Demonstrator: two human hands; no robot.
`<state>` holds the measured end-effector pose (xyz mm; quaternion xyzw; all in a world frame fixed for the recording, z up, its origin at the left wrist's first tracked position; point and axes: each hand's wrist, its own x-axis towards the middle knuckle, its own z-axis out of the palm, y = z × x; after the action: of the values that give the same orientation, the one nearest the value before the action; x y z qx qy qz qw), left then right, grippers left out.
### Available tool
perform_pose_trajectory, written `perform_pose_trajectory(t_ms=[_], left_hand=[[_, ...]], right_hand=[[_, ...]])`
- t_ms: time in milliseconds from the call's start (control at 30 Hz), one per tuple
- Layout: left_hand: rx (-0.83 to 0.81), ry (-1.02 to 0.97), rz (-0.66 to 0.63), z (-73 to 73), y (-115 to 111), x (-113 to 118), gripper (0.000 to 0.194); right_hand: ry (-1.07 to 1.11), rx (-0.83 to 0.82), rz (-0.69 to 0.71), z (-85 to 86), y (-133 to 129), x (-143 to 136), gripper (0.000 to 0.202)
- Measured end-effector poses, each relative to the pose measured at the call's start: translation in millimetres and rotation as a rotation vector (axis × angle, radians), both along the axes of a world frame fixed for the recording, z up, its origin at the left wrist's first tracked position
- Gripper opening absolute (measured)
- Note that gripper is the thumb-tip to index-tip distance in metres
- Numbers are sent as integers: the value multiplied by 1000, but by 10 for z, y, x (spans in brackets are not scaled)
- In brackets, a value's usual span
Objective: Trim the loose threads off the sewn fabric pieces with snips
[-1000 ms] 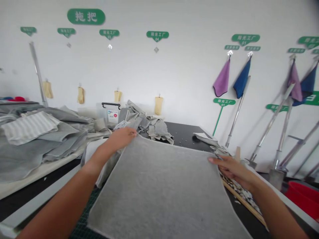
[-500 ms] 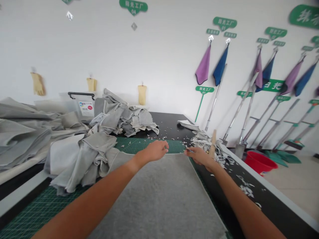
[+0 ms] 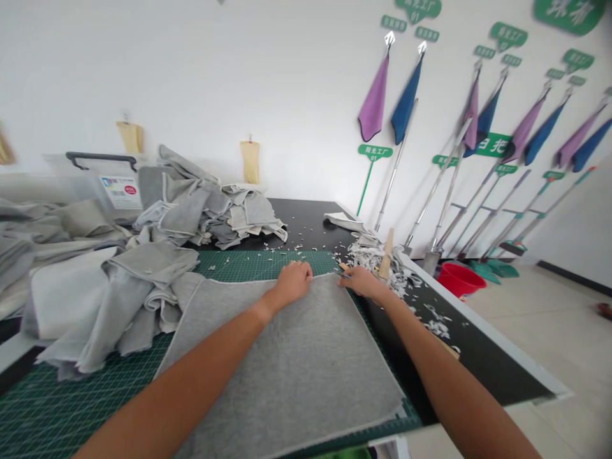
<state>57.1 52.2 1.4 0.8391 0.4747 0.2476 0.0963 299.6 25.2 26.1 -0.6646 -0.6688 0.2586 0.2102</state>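
A grey cloth lies spread on the green cutting mat. At its far edge is my left hand, fingers curled down and closed on the fabric. My right hand is at the far right corner, its fingers closed round a small tool with a thin metal tip. Most of that tool is hidden in the grip, so its exact kind is unclear. Just beyond my right hand lies a heap of pale cloth scraps with a wooden stick standing up in it.
Grey cloths lie heaped at the left, with another pile behind. A clear plastic box stands at the back left. Small scraps litter the black tabletop. To the right, a red bucket and brooms are by the wall.
The view has turned right and down. My left hand has come down onto the cloth's far edge, its fingers closing there. My right hand stays at the corner with the small tool.
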Motion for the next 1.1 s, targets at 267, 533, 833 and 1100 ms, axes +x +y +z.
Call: perform_pose_trajectory(t_ms=[267,533,833,1100], left_hand=[[-52,-318,-150,-70,-37,75,32],[-92,-484,-251,-131,-31,93,22],[-125,-578,-206,-146,-26,60,22],[-136,-590,-229,-128,-10,55,27]], right_hand=[[128,125,189,221,-184,-216,33],[175,132,200,234,-221,-271,34],[235,197,224,187,-165,-315,38],[348,150,195,152,-183,-353,41]])
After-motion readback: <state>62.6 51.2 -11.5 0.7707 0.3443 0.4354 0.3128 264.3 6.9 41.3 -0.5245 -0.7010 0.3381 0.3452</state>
